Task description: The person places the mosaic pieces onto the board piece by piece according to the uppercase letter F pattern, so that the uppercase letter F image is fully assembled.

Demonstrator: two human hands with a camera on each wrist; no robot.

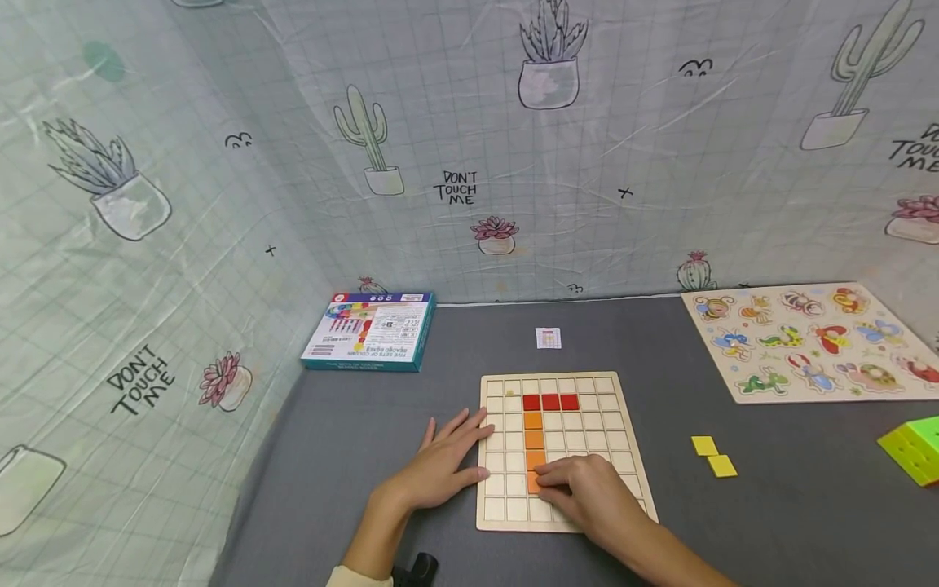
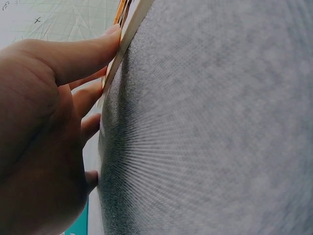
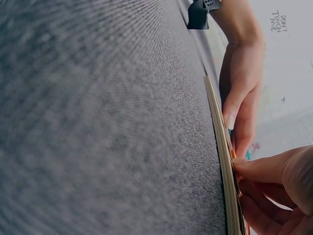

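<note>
A wooden grid board (image 1: 506, 509) lies on the grey table. Three red tiles (image 1: 551, 402) form a short row near its top, with a column of orange tiles (image 1: 534, 440) running down from the row's left end. My right hand (image 1: 597, 493) is over the lower middle of the board, its thumb and index finger pinching the lowest orange tile (image 1: 533, 483) in that column. My left hand (image 1: 436, 469) rests at the board's left edge, fingers spread and thumb on the rim; the left wrist view shows the thumb (image 2: 93, 56) against the board's side.
Two yellow tiles (image 1: 704, 446) lie right of the board. Farther right are a yellow-green cube (image 1: 910, 452) and an insect picture board (image 1: 814, 342). A teal-edged box (image 1: 370, 330) stands back left, and a small printed card (image 1: 548, 338) lies behind the grid board.
</note>
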